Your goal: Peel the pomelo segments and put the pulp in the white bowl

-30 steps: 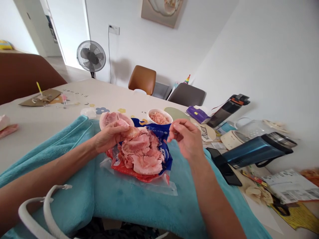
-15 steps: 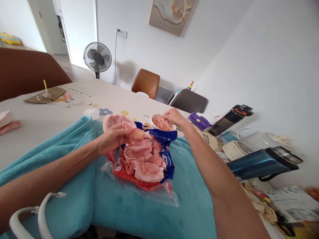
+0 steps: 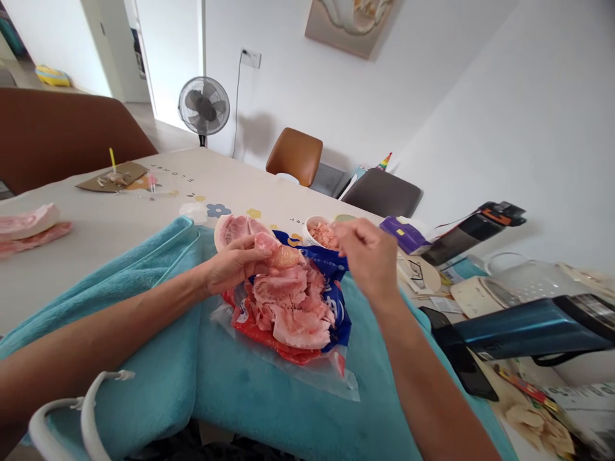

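Observation:
My left hand (image 3: 229, 266) is closed round a pink pomelo segment (image 3: 284, 257), holding it above a heap of torn membranes and peel (image 3: 300, 314). That heap lies on a flattened blue and red plastic bag (image 3: 342, 320). Behind the left hand rests a larger piece of pomelo (image 3: 235, 229) in its thick rind. My right hand (image 3: 371, 259) hovers just right of a white bowl (image 3: 310, 238) containing loose pink pulp (image 3: 324, 234). Its fingers are curled together, and whatever may be between them is hidden.
A teal towel (image 3: 269, 410) spreads beneath the bag. On the right are a phone (image 3: 464, 355), a blue bottle (image 3: 519, 323), glasses (image 3: 416, 274), a purple packet (image 3: 404, 235) and a dark bottle (image 3: 473, 234). More rind (image 3: 31, 224) lies at the left.
My right hand has come out of the bowl and moved right and nearer to me. The left hand keeps hold of the segment. The view has shifted slightly.

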A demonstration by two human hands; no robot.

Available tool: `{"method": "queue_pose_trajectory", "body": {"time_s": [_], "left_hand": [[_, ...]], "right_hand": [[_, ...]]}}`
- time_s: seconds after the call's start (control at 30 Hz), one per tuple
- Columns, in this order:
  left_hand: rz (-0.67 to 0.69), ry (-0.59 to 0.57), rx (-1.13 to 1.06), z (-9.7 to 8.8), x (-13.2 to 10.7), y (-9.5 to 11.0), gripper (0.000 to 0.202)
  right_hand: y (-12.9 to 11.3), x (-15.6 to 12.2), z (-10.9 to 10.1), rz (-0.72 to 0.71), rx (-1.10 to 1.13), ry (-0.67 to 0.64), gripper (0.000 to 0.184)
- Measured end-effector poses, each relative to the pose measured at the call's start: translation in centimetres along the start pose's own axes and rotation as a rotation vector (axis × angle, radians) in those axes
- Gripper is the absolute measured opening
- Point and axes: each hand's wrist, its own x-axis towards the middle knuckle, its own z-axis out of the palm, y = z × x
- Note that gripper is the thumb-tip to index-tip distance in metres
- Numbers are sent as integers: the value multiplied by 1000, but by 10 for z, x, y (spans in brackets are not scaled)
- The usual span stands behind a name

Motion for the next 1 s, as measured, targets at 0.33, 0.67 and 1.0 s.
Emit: {"method": "queue_pose_trajectory", "body": {"time_s": [0.33,0.67,1.0], "left_hand": [[17,-92,-30,-7,4,-10,17],[86,-106,26,-7,3,-9,13],[100,-97,98,-7,1,-10,16]], "right_hand": [[-8,-62,41,-249,-54,-118,19],[-6,-60,43,-312,-111,-53,18],[0,-51,42,-192,-123,-31,14]]}}
